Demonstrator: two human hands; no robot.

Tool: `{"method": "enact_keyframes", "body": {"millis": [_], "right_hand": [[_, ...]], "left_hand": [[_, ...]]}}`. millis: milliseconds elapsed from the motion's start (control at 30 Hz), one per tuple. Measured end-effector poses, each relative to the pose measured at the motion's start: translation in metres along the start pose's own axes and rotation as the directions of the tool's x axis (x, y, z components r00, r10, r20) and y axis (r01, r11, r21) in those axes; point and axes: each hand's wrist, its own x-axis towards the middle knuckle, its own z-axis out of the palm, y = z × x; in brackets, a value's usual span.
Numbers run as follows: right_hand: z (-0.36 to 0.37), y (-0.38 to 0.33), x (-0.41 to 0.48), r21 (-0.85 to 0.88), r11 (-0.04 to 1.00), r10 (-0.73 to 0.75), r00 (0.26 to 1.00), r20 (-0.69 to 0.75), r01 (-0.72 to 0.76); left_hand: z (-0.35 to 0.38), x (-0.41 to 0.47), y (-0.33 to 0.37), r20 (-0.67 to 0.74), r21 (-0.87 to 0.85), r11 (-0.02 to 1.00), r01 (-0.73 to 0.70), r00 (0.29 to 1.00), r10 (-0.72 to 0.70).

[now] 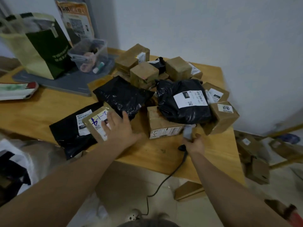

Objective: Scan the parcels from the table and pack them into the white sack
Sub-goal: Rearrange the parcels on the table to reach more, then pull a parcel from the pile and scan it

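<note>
- Resting the left hand (119, 126) flat on the brown parcel (94, 126) with the blue-inked label, fingers straight and spread, gripping nothing yet.
- Clamping the right hand (194, 143) round the scanner (188, 131), with its nose aimed at the cardboard box (162, 126) just ahead and not at the parcel under the left hand.
- Probably about to scan that brown parcel: swing the scanner leftward over the worktop (155, 154) until it squarely faces the label.
- First slide the left fingers back, off the part of the label now covered.
- Pinch the parcel by the edge nearest the left wrist and tilt the label up toward the scanner, cutting any glare from the tape.
- Mind the black bag (70, 135) lying beneath and to the left of the left hand; likely to drag along if pulled carelessly.
- Keep the cord (164, 182) trailing behind the right wrist free of the worktop edge.
- After a good read, carry the parcel down to the left of the left forearm, into the white sack (24, 163), only partly in view there.
</note>
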Motion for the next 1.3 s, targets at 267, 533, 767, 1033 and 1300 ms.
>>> {"method": "enact_keyframes", "body": {"millis": [267, 533, 767, 1033, 1300], "right_hand": [[-0.006, -0.008, 0.008, 0.462, 0.827, 0.251, 0.946, 0.206, -0.320], [-0.041, -0.018, -0.024, 0.755, 0.566, 0.153, 0.942, 0.297, -0.330], [-0.088, 0.003, -0.080, 0.821, 0.551, 0.082, 0.988, 0.128, -0.152], [-0.146, 0.061, -0.079, 0.878, 0.455, 0.128, 0.987, 0.099, -0.147], [-0.162, 0.102, -0.080, 0.941, 0.336, 0.307, 0.950, -0.062, -0.047]], "left_hand": [[-0.007, 0.004, 0.120, -0.060, -0.059, 0.877, -0.477, 0.879, 0.474], [-0.008, 0.019, 0.161, -0.133, 0.300, 0.801, -0.517, 0.809, 0.572], [-0.062, 0.022, 0.161, -0.503, -0.227, 0.778, -0.585, 0.755, 0.421], [0.004, -0.044, 0.161, -0.119, -0.086, 0.500, -0.862, 0.507, 0.854], [0.085, -0.080, 0.179, 0.362, -0.005, 0.431, -0.902, 0.400, 0.842]]}}
